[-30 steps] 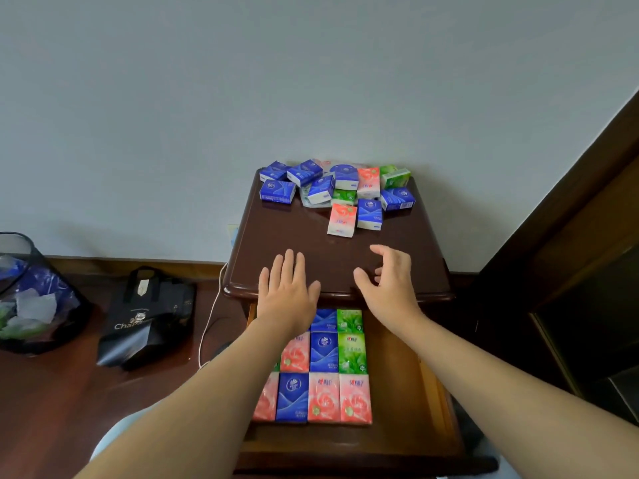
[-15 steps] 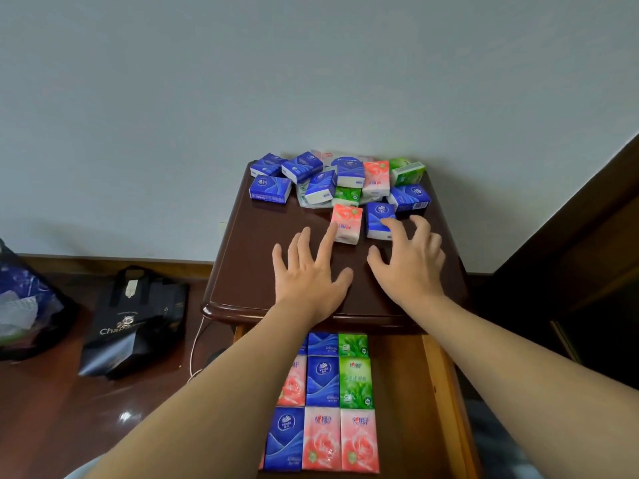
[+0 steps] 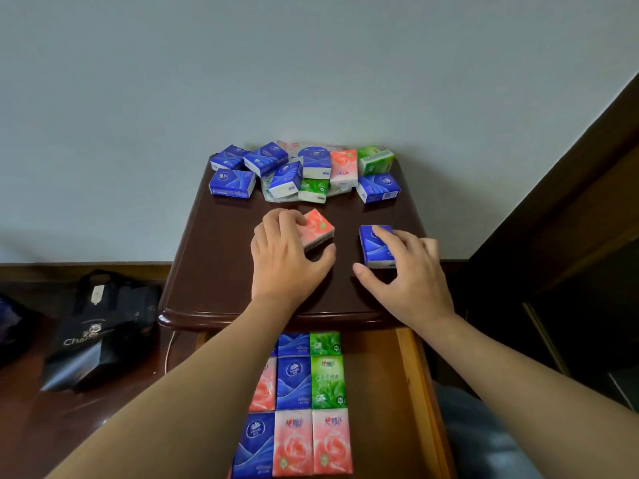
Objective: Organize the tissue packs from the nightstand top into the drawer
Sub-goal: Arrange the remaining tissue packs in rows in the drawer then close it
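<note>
On the dark wooden nightstand top (image 3: 214, 271), my left hand (image 3: 287, 257) grips a pink tissue pack (image 3: 320, 228), fingers curled over its far edge and thumb below it. My right hand (image 3: 408, 274) grips a blue tissue pack (image 3: 375, 247), fingers over its right side and thumb near its lower left corner. A heap of several blue, green and pink packs (image 3: 301, 174) lies at the back of the top, by the wall. Below, the open drawer (image 3: 411, 392) holds neat rows of blue, pink and green packs (image 3: 304, 409), partly hidden by my left forearm.
A black paper bag (image 3: 100, 333) stands on the floor to the left, with a white cable (image 3: 168, 354) beside the nightstand. Dark wooden furniture (image 3: 570, 209) rises on the right. The drawer's right part shows bare wood.
Both hands moved forward from the front edge onto the top. The left took hold of the pink pack and the right the blue pack, and both packs have come toward me from the heap.
</note>
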Available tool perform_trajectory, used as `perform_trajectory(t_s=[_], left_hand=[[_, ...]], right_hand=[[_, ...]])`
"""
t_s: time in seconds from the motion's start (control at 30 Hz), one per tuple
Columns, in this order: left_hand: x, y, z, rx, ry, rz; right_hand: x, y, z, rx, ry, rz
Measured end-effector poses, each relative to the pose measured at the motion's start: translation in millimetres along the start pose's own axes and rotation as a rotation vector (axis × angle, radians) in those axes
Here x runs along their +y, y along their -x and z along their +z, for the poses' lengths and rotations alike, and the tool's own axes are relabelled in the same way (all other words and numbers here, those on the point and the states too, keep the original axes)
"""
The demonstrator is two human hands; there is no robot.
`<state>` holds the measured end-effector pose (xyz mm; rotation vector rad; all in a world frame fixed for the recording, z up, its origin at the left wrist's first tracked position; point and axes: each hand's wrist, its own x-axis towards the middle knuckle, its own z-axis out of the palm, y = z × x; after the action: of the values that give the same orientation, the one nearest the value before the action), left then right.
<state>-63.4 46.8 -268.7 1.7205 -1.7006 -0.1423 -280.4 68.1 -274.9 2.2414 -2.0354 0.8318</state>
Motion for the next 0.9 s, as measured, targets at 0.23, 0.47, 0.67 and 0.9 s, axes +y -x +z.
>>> perform_trajectory(t_s=[0.23,0.47,0.67,0.9], left_hand=[[-3.3,14.5,-10.5,-0.093,0.032,0.088],[1.0,93.9,-47.4,-0.153,0.297,0.011],[12.2,159.2,-79.9,-0.081,0.552,-0.17],[6.9,210.4,-91.1,-0.295,0.644,-0.471]], right_hand=[[-6.1,12.1,-9.1,0.013,-0.143,0.031],[-27.1,55.1,-39.6,-0.058,-0.315,0.167],[-45.9,116.2,-62.0,-0.136,-0.579,0.498],[-53.6,165.4,-62.5,-0.386,-0.76,0.843]])
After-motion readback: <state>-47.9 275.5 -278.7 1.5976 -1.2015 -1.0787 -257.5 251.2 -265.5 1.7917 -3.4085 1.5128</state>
